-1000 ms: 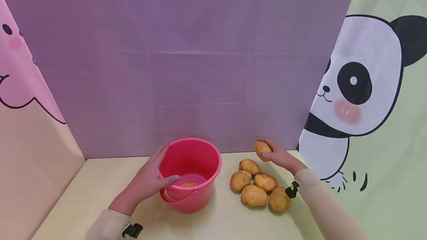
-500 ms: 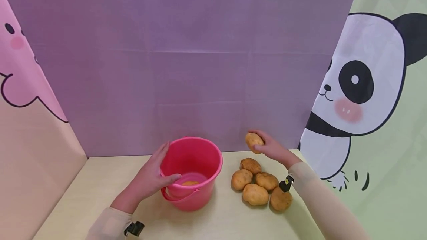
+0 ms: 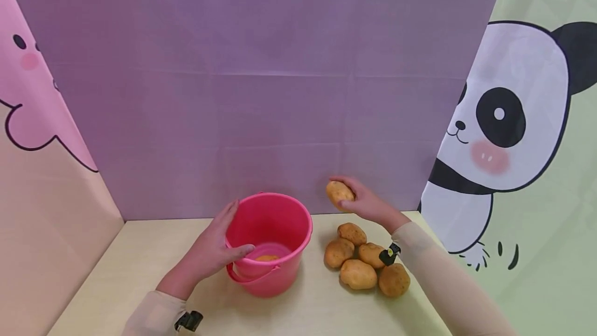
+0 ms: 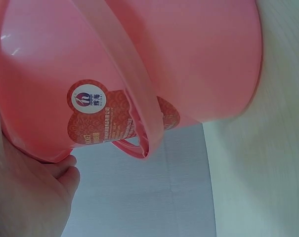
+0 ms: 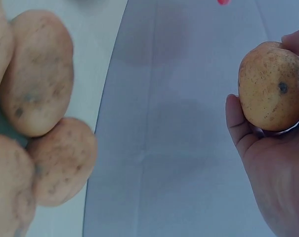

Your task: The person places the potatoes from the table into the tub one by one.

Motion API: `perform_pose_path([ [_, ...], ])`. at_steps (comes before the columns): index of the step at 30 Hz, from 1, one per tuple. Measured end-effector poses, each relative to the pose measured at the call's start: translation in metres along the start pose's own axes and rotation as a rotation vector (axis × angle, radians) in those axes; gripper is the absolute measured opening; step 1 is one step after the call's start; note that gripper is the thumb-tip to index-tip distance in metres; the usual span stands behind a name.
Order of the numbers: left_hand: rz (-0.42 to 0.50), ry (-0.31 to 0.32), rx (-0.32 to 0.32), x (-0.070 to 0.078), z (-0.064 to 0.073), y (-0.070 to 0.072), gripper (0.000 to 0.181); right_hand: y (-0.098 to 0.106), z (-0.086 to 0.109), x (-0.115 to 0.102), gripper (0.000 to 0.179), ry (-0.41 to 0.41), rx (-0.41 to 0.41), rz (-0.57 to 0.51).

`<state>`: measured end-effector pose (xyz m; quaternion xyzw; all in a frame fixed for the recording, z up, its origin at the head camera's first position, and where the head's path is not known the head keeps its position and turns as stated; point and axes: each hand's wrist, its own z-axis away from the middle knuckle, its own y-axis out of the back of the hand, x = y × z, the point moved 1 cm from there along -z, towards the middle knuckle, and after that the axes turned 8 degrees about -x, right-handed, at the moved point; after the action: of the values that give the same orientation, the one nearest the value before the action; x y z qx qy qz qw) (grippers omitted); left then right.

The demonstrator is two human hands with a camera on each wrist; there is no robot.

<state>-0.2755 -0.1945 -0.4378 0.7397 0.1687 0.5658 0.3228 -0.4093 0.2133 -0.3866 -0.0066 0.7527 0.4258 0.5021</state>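
A pink bucket point(image 3: 289, 268) stands on the table, its handle hanging down at the front. My left hand point(image 3: 211, 250) holds the bucket's left rim, thumb over the front edge and fingers along the side. In the left wrist view a red label point(image 4: 97, 118) shows on the bucket wall. At the bucket's bottom lies a yellowish thing point(image 3: 267, 257), mostly hidden by the rim. My right hand point(image 3: 366, 202) grips a potato point(image 3: 339, 195) in the air, right of the bucket and above its rim. Below that hand several potatoes point(image 3: 358, 274) lie in a cluster.
The pale wooden table point(image 3: 154, 253) ends at a purple cloth backdrop point(image 3: 280, 92). A panda-printed cloth point(image 3: 513, 170) hangs on the right, a pink printed one point(image 3: 42, 113) on the left. Each wrist wears a small black camera point(image 3: 188, 320).
My right hand has carried the potato left and slightly up, away from above the cluster toward the bucket. My left hand stays at the bucket's rim.
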Motion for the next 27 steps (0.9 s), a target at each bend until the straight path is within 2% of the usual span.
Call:
perform_pose_path([
  [11,-0.004,0.006,0.002,-0.001,-0.001,0.000,0.132,-0.012,-0.019,-0.032,0.067,0.097,-0.029,0.067],
  [21,-0.002,0.006,0.007,-0.003,-0.001,0.000,0.132,-0.031,-0.039,-0.058,0.069,0.190,-0.092,0.140],
  [27,0.007,0.018,0.000,-0.003,-0.001,0.000,0.133,-0.045,-0.049,-0.070,0.072,0.205,-0.151,0.173],
])
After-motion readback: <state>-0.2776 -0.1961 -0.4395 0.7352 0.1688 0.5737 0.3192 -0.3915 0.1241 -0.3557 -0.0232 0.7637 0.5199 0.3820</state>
